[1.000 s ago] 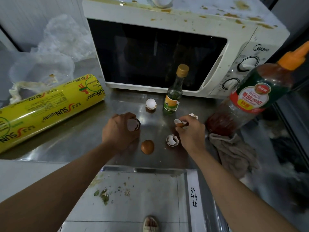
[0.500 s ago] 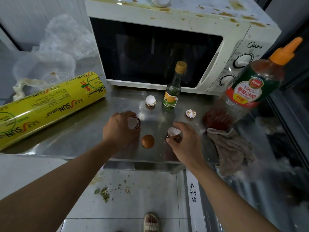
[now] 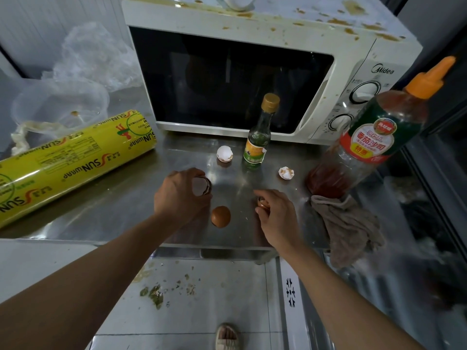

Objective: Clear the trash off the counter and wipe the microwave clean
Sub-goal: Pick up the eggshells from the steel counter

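Observation:
Broken eggshells lie on the steel counter (image 3: pixel 121 213). My left hand (image 3: pixel 179 195) holds stacked eggshell halves (image 3: pixel 202 186) in its fingers. My right hand (image 3: pixel 275 213) is closed around another eggshell half (image 3: pixel 262 202) near the counter's front edge. A brown eggshell piece (image 3: pixel 220 216) rests dome-up between my hands. Two more shells lie farther back: a white one (image 3: pixel 224 153) left of the small bottle and a cracked one (image 3: pixel 286 172) to its right. The white microwave (image 3: pixel 353 79) stands behind, its top spattered with brown stains.
A small green glass bottle (image 3: pixel 257 137) stands before the microwave door. A large ketchup bottle (image 3: pixel 366 145) stands at right, above a grey rag (image 3: pixel 348 228) hanging over the edge. A yellow cling-wrap roll (image 3: pixel 70 160), a plastic container (image 3: pixel 60 107) and crumpled plastic (image 3: pixel 96 56) lie left.
My right hand came back from the shell by the ketchup bottle, leaving it there, and closed on the shell half near the front edge. My left hand stayed put.

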{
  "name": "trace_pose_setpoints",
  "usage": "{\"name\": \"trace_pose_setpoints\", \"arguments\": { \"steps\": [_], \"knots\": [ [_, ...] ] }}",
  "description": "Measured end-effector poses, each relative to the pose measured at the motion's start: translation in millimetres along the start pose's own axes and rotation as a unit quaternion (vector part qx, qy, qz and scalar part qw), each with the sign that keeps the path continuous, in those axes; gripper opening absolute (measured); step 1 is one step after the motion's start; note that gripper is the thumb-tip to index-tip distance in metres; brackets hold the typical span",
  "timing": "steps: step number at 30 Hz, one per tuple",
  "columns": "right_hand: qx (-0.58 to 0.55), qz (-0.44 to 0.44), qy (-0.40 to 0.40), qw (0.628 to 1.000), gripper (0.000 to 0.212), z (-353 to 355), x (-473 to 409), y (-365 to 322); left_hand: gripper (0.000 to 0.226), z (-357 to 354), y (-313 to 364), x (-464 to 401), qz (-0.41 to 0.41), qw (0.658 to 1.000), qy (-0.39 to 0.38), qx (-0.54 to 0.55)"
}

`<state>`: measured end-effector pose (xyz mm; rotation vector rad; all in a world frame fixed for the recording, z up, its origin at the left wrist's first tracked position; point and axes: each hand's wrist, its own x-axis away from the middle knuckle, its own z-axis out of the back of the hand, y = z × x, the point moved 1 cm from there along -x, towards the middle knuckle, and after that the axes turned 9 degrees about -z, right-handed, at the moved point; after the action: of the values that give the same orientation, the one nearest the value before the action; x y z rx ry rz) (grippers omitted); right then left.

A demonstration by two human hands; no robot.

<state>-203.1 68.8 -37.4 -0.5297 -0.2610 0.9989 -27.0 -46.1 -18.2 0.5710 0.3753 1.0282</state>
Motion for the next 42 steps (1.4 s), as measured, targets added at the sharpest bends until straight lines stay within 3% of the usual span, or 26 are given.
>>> {"name": "trace_pose_setpoints", "arguments": {
  "steps": [5,9,16,21,25,32,42],
  "knots": [
    [-0.023,-0.01,0.08,0.996,0.024,24,-29,5,0.05,-1,2,-9,0.003,1.0,0.004,-0.001],
    [-0.012,-0.037,0.109,0.993,0.033,31,-61,15,0.051,-2,1,-15,0.007,1.0,0.008,-0.001],
    [0.076,-0.058,0.014,0.995,0.031,9,-76,31,0.051,-3,-7,-21,0.008,1.0,0.013,-0.007],
    [0.104,-0.035,0.019,0.994,0.037,5,-70,33,0.051,-4,-9,-20,0.012,1.0,0.014,-0.004],
    [0.073,-0.033,0.023,0.997,0.034,10,-65,27,0.051,-1,-10,-18,0.011,1.0,0.013,-0.001],
    [-0.003,0.046,0.051,0.998,0.037,13,-42,-10,0.049,12,-13,-12,0.018,1.0,0.023,0.0],
    [-0.037,0.088,0.023,0.995,0.038,-11,-66,-74,0.05,37,-34,-5,0.032,0.999,0.039,-0.001]
  ]
}}
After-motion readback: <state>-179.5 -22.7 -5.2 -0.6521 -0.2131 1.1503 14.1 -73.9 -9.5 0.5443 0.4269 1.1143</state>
